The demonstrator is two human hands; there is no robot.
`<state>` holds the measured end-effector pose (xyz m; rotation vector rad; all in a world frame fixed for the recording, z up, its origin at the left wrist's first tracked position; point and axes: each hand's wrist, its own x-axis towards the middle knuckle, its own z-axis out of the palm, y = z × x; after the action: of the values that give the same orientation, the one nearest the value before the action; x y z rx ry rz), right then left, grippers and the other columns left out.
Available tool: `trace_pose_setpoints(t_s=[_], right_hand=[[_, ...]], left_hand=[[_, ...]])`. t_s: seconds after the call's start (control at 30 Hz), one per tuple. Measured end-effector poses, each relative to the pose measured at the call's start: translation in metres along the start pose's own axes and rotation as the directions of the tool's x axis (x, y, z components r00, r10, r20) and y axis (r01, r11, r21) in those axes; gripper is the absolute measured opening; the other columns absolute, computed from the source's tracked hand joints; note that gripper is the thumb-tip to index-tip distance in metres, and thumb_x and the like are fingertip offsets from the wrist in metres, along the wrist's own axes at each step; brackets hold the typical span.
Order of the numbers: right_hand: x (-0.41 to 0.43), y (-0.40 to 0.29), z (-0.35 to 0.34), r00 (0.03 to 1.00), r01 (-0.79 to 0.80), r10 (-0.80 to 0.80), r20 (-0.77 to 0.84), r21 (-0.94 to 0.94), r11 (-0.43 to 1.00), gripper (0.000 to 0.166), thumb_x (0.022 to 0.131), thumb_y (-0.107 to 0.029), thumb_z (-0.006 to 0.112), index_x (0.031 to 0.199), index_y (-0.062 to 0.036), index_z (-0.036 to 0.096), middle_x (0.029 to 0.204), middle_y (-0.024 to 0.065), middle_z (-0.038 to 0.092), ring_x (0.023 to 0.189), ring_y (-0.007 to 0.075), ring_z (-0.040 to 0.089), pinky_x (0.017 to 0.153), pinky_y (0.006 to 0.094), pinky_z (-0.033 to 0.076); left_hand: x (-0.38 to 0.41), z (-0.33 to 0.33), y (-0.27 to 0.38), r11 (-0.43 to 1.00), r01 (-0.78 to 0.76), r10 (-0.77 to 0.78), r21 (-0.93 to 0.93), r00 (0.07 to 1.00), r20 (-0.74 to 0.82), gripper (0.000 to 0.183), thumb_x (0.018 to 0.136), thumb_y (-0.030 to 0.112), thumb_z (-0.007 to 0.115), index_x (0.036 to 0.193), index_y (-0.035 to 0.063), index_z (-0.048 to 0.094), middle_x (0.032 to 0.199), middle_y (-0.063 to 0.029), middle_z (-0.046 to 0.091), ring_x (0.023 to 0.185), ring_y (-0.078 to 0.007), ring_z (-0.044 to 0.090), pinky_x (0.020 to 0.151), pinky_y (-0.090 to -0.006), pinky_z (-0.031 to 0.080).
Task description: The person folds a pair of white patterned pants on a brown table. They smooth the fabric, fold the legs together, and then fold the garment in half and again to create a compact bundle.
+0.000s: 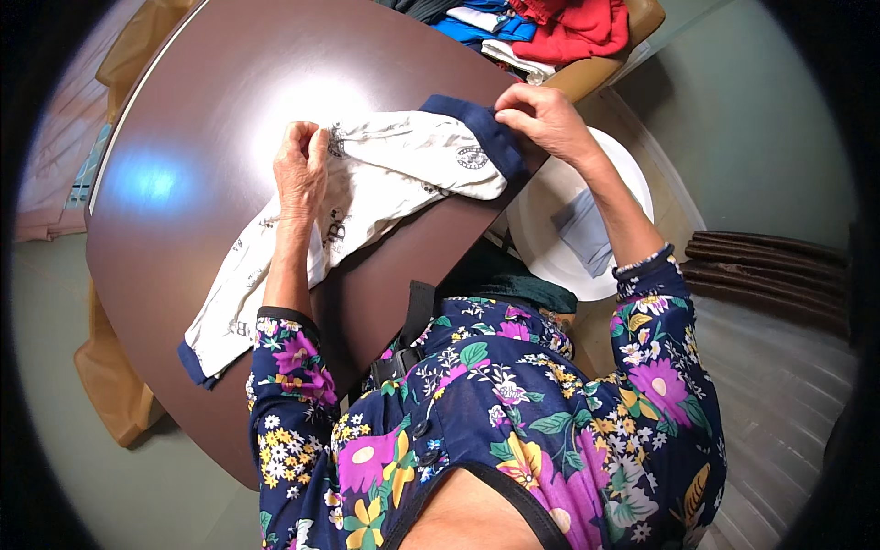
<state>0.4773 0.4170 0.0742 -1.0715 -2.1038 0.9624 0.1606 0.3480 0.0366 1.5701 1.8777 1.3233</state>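
A white garment [364,199] with dark printed emblems and letters lies stretched slantwise over the brown table [199,240]. At its right end is a wide navy band [498,141], and at its lower left end a smaller navy cuff [194,364]. My left hand [300,168] pinches the white cloth at its upper edge, near the garment's middle. Thumb and fingers of my right hand [546,120] grip the outer edge of the navy band. Part of the cloth is folded over itself between the two hands, and my left forearm hides some of it.
Red, blue and white clothes [543,31] are heaped on a tan chair [581,79] beyond the table. Right of the table, a round white surface [622,165] bears a folded grey-blue cloth [584,230]. Another tan chair [113,385] stands at the left.
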Motion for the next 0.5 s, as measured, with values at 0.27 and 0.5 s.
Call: trace_pose_setpoints(t_s=[0.27,0.5], right_hand=[[0.019,0.025,0.018,0.983,-0.150,0.154,-0.095,0.051,0.987,0.036,0.083,-0.036,0.062,0.094,-0.0021,0.065,0.074,0.0017,0.060,0.064,0.0074,0.051,0.059,0.0241,0.044],[0.009,0.009,0.027,0.942,-0.334,0.268,0.201,0.479,0.812,0.059,0.074,-0.031,0.073,0.120,-0.0011,0.052,0.084,0.0018,0.063,0.079,0.0086,0.056,0.074,0.0232,0.044]], left_hand=[[-0.007,-0.013,0.018,0.991,0.048,-0.065,0.124,0.988,0.138,0.019,0.079,0.016,0.066,0.088,0.0011,0.059,0.075,-0.0053,0.062,0.069,-0.0115,0.055,0.067,-0.0266,0.046],[-0.034,-0.038,0.055,0.984,-0.166,0.157,0.061,0.978,0.136,0.013,0.078,0.005,0.063,0.091,0.0026,0.060,0.080,-0.0062,0.064,0.072,-0.0129,0.058,0.070,-0.0263,0.047]])
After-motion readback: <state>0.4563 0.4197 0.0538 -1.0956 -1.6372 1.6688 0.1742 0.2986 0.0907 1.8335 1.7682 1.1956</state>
